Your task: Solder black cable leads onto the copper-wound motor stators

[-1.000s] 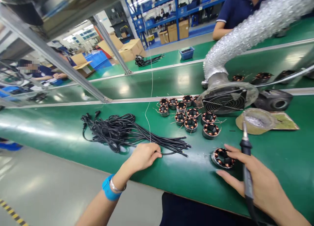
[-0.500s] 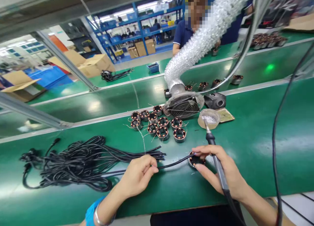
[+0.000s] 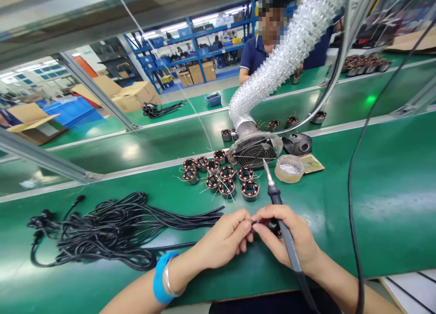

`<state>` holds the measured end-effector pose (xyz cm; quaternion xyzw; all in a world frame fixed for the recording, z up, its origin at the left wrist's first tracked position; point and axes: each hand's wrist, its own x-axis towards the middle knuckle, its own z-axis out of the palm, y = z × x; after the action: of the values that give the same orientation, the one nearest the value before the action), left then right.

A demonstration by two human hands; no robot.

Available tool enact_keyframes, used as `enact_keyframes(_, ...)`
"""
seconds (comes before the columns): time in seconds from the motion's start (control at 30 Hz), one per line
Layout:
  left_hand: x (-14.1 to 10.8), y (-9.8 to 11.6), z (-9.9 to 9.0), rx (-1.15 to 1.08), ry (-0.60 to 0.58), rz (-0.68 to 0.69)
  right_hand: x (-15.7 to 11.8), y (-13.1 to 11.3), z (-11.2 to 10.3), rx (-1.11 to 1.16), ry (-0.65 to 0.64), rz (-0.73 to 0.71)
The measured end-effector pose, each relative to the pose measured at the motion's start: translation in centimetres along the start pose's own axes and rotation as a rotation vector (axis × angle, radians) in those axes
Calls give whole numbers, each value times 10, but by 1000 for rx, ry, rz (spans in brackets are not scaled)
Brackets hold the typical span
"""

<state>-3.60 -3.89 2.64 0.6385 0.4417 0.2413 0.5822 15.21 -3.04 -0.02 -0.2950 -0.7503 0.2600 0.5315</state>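
My left hand (image 3: 227,237) pinches a black cable (image 3: 175,246) near its end, close to my right fingertips. My right hand (image 3: 296,241) grips a soldering iron (image 3: 289,248), which slants up and away with its tip in front of the fume extractor grille. The thumb and index fingertips of that hand meet at the cable end; whether they hold its wires is too small to tell. Behind these fingers, a copper-wound motor stator (image 3: 274,227) is mostly hidden. Several similar stators (image 3: 250,192) with loose wire ends stand farther back on the green bench.
A heap of black cables (image 3: 102,234) lies at left. A fume extractor (image 3: 255,151) on a silver duct (image 3: 269,68) stands at the back, beside a round dish (image 3: 289,169) and a black holder (image 3: 297,144). A hanging cord (image 3: 352,177) crosses the right. A co-worker sits opposite.
My left hand has moved right along the cable up to my right fingertips. The soldering iron's tip has swung left, from the dish to before the grille.
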Motion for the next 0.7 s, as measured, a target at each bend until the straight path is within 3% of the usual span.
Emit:
enact_keyframes(0.1,6,-8,3,-113,10,13,-2,2,-3,58,-16,27)
enact_keyframes(0.27,10,-14,8,-210,-10,49,-2,0,0,87,69,63)
enact_keyframes(0.53,13,-24,19,-222,262,141,-14,-13,28,-174,222,205)
enact_keyframes(0.6,13,-24,13,-203,253,112,-19,-16,31,-207,215,179)
enact_keyframes(0.7,10,-18,2,-50,145,59,-18,-20,25,-275,159,51)
